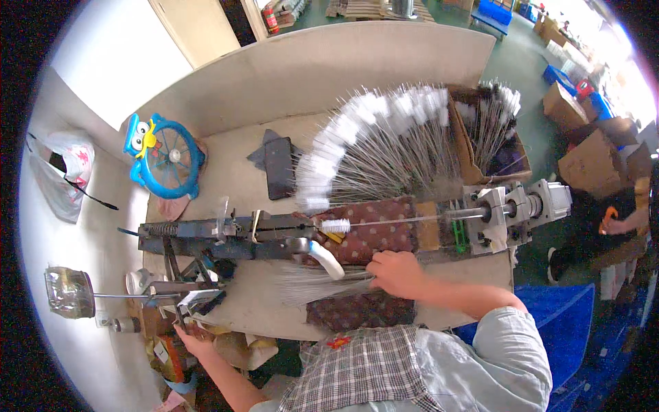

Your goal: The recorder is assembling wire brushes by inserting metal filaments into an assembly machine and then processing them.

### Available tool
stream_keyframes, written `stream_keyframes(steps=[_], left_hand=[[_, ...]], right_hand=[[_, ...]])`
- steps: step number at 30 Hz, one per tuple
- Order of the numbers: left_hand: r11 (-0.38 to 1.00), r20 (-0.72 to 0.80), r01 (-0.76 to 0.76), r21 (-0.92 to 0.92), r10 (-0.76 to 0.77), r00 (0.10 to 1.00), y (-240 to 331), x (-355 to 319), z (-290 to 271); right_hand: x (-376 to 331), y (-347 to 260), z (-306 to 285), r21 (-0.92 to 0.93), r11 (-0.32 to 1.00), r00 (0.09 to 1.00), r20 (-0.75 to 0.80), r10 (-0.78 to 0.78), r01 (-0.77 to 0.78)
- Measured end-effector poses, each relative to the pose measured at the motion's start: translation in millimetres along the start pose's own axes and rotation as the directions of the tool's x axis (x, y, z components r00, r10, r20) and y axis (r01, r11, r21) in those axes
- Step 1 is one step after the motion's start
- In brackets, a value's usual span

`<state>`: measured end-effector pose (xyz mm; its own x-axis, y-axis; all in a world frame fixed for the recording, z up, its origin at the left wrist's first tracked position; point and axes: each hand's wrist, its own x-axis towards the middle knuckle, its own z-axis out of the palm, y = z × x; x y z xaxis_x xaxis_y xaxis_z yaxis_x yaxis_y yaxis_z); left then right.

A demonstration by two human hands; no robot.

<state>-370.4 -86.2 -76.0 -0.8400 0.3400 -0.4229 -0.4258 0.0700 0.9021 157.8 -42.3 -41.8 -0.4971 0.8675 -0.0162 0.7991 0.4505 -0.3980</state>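
Note:
My left hand is at the lower left, its fingers curled at the end of a dark lever under the machine. My right hand rests low over the table with bent fingers pressed together at the right end of a bundle of thin metal wires. Above it, a white-bristled brush on a twisted wire stretches between the dark clamp bar and the spindle. A white curved handle or tube sticks out below the clamp. What exactly my fingertips pinch is partly hidden.
Many white-tipped wire brushes fan out behind the machine, beside a cardboard box holding more. A phone and a blue toy-like fan stand at the back left. Another person's hand shows at the far right.

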Motion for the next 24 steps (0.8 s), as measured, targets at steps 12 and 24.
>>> stream_keyframes(steps=[12, 24], left_hand=[[0.962, 0.284, 0.136, -0.236, -0.065, 0.957, -62.4, -111.2, 60.8], [0.777, 0.879, 0.580, 0.244, -0.429, 0.206, -46.0, -348.2, 194.6]], right_hand=[[-1.6, 17.0, -50.9, -0.079, 0.987, 0.967, 0.203, 0.153, -0.140], [-9.3, 16.1, -52.6, -0.052, 0.989, 0.985, 0.097, 0.143, -0.138]])
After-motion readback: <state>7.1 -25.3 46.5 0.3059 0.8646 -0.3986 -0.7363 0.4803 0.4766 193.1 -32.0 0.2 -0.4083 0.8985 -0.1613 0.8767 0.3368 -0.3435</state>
